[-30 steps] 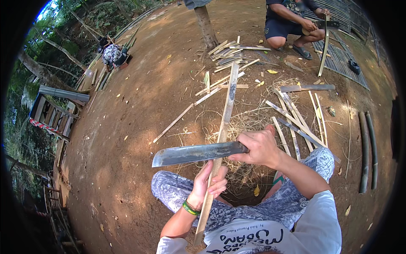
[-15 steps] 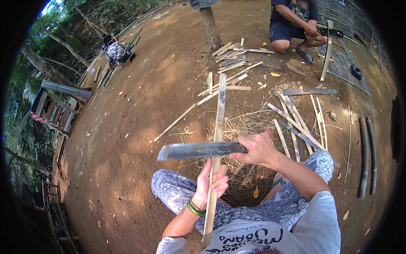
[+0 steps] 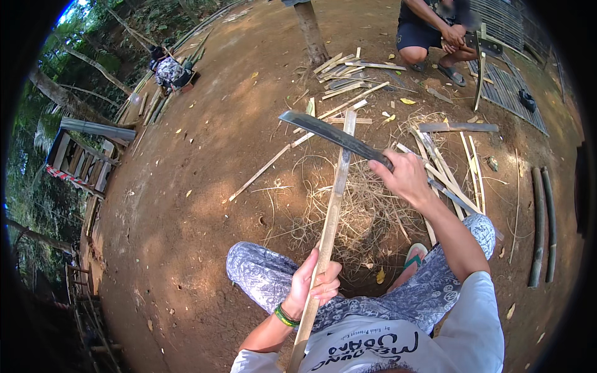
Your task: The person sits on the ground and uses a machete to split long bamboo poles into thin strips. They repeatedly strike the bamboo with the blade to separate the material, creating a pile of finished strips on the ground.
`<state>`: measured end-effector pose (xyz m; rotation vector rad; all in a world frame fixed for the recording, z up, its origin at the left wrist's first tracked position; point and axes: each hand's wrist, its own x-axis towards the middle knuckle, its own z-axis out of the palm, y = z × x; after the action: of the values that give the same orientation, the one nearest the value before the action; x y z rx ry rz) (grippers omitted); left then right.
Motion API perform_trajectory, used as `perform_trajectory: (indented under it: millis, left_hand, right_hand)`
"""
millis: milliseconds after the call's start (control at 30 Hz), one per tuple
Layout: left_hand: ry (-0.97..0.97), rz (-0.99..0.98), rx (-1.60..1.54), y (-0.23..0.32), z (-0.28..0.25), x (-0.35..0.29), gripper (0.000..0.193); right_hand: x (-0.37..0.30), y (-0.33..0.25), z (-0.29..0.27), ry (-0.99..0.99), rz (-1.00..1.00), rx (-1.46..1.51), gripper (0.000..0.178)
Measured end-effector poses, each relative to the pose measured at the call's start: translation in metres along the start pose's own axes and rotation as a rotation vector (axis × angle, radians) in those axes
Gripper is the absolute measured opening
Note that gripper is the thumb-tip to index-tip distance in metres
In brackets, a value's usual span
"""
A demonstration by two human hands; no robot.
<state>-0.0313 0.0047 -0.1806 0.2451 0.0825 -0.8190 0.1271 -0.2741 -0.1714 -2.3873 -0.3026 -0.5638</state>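
Observation:
My left hand [image 3: 301, 288] is closed around the lower part of a long bamboo strip [image 3: 333, 214], which slants up and slightly right, away from my body. In my right hand [image 3: 407, 178] is the dark handle of a machete [image 3: 320, 130]. Its blade lies across the strip close to the far end, pointing to the upper left; whether the edge touches the strip I cannot tell. Under the strip and the machete, thin curled shavings [image 3: 354, 214] are heaped on the ground between my bent legs.
Bamboo strips [image 3: 438, 156] lie right of the shavings, and another pile [image 3: 342, 78] sits by a tree trunk [image 3: 311, 37]. Two dark poles [image 3: 536, 230] rest at the right. A person [image 3: 429, 37] squats at the far right near a large blade; another person [image 3: 171, 71] sits far left.
The machete has moved away from my body, from just above my left hand to near the strip's far end, and its blade has tilted. The strip now leans more to the right.

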Motion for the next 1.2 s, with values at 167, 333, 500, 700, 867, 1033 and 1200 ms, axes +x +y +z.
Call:
perform_trajectory:
  millis: [167, 333, 500, 700, 867, 1033, 1200]
  left_hand:
    - [0.195, 0.039, 0.004, 0.008, 0.004, 0.005, 0.052]
    - [0.135, 0.052, 0.207, 0.004, -0.001, -0.006, 0.05]
    - [0.144, 0.037, 0.206, -0.002, 0.004, -0.01, 0.049]
    - [0.08, 0.07, 0.258, 0.003, 0.0, -0.019, 0.05]
    - [0.121, 0.075, 0.441, -0.001, 0.003, -0.033, 0.056]
    - [0.201, 0.491, 1.115, 0.024, 0.017, 0.0, 0.062]
    - [0.309, 0.967, 1.304, 0.078, 0.046, 0.06, 0.027]
  right_hand:
    - [-0.027, -0.031, 0.009, -0.079, -0.411, -0.108, 0.063]
    - [-0.005, -0.006, -0.001, -0.074, -0.128, -0.044, 0.065]
    - [-0.007, 0.001, 0.002, -0.106, -0.16, -0.05, 0.065]
    - [-0.013, -0.018, -0.003, -0.032, -0.438, -0.103, 0.064]
    - [0.03, 0.039, -0.025, -0.035, 0.289, 0.038, 0.063]
    - [0.022, 0.052, -0.015, 0.062, 0.358, 0.527, 0.055]
    - [0.007, -0.012, -0.03, -0.06, 0.356, 0.927, 0.032]
